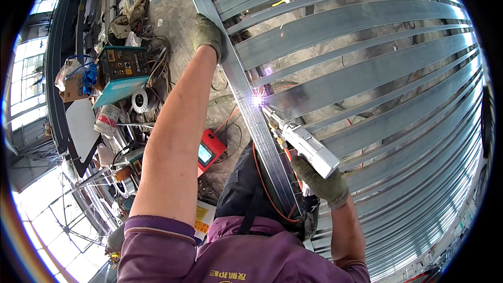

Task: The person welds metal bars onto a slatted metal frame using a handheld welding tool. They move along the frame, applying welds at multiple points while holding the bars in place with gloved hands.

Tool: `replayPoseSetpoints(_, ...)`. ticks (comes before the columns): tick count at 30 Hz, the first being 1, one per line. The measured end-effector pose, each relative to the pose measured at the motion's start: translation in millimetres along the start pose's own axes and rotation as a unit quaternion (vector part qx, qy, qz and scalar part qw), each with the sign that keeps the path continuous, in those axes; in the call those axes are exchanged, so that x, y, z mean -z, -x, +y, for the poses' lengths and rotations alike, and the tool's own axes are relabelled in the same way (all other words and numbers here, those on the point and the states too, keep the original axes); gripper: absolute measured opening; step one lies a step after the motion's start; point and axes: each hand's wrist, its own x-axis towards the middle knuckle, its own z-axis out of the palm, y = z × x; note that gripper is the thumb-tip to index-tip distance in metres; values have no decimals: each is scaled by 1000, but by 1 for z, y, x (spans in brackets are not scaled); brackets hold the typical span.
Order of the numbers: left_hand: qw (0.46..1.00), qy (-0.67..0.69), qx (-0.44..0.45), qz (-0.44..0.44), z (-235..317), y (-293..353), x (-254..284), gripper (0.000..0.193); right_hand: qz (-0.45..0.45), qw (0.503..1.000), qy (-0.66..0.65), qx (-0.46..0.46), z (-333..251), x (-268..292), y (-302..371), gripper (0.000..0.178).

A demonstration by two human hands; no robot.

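My right hand, in a green work glove, is closed round the grip of a white and silver handheld welding gun. The gun's nozzle points up and left, and a bright violet-white spark glows at its tip, where a crossbar meets the long galvanized steel rail. My left hand, also gloved, grips the edge of that rail farther away; its fingertips are partly hidden. Parallel steel slats run off to the right from the rail. An orange hose hangs by the gun.
To the left stand a teal-and-black control box, a wire spool and a white bucket. A red device with a lit screen lies on the concrete floor beside my left arm. Cables trail near the box.
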Motion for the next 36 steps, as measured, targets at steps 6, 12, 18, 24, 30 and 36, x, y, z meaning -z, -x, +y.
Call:
replayPoseSetpoints(6, 1000, 22, 17, -12, -5, -9, -3, 64, -1, 998, -54, -29, 0, -1, 1, 41)
replayPoseSetpoints(12, 1000, 0, -20, -15, -5, -4, -4, 58, -10, 1000, -26, -9, 4, 2, 1, 44)
replayPoseSetpoints(18, 999, -13, -27, -30, -8, -12, -5, 48, 20, 998, -61, -11, -3, -2, 4, 30)
replayPoseSetpoints(24, 998, -18, -60, -25, -21, -26, -17, 43, 18, 998, -60, -22, -3, -1, 5, 28)
replayPoseSetpoints(30, 996, 34, -63, 58, -37, -47, -27, 72, -12, 999, -45, -26, -3, 3, 6, 43)
replayPoseSetpoints(36, 995, 17, -87, 37, -44, -55, -28, 75, -15, 1000, -18, 6, 7, 3, 9, 43)
